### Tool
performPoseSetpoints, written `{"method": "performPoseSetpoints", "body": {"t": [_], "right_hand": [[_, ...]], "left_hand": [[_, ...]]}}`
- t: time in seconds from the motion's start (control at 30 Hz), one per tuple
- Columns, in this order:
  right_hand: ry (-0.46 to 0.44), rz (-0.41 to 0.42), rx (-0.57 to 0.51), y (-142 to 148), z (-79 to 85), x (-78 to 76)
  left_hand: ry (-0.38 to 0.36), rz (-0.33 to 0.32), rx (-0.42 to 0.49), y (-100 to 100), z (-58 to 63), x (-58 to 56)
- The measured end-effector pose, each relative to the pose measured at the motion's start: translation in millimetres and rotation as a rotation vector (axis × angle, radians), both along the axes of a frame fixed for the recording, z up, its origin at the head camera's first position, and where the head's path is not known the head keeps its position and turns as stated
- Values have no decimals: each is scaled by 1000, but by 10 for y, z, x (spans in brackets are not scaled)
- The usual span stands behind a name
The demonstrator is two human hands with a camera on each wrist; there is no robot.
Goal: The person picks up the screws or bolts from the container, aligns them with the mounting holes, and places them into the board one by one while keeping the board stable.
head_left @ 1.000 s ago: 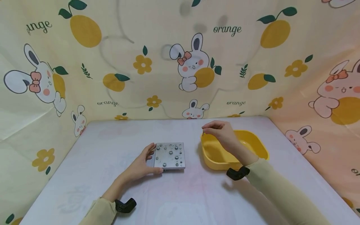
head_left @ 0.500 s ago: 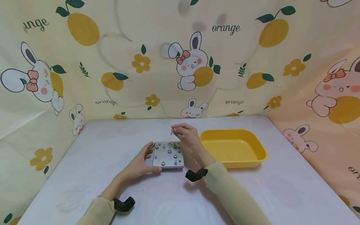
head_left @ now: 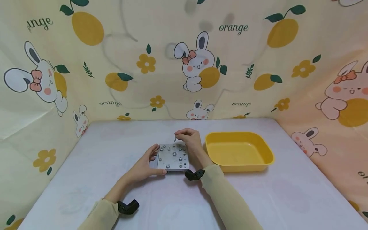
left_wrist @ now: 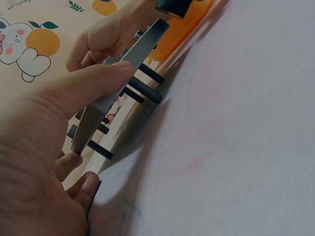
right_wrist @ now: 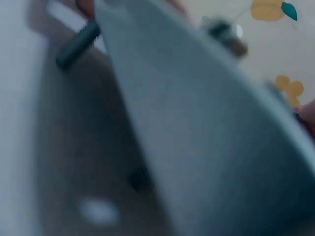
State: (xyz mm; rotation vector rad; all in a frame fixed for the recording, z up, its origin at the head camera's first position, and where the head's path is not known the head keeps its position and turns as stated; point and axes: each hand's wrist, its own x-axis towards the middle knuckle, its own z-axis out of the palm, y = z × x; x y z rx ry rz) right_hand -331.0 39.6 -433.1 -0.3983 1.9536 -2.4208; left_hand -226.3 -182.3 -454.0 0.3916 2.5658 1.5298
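My left hand (head_left: 143,166) grips a square metal plate (head_left: 167,158) by its left side, the thumb over the near edge. Several screws stand in the plate with their heads up, among small holes. In the left wrist view their threaded shanks (left_wrist: 145,91) stick out below it, and the plate is held above the table. My right hand (head_left: 191,140) pinches a small thin metal screw (head_left: 175,139) pointing down, just above the plate's far edge. The plate's blurred side (right_wrist: 197,108) fills much of the right wrist view.
A yellow plastic tray (head_left: 240,168) stands right of the plate, close beside my right forearm. The white-covered table (head_left: 161,201) ends at a printed cloth backdrop (head_left: 132,57) that rises behind it and along both sides.
My right hand has come left from over the yellow tray to the plate's far edge, carrying the small screw, and has lowered slightly. The left hand still holds the plate in place.
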Motion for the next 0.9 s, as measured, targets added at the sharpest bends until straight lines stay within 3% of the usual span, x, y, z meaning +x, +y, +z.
{"method": "performPoseSetpoints", "body": {"t": [0.17,0.33,0.73,0.9], "right_hand": [[101,33,140,68,-30,-9],[101,68,229,94,-79,1],[138,136,269,72,-157,-4],[130,112,293,62,-169,4]], "left_hand": [[-5,4,-1,18,14,10],[-8,2,-7,36,25,24],[-20,16,-5,10,46,54],[-20,6,-4,8,44,60]]}}
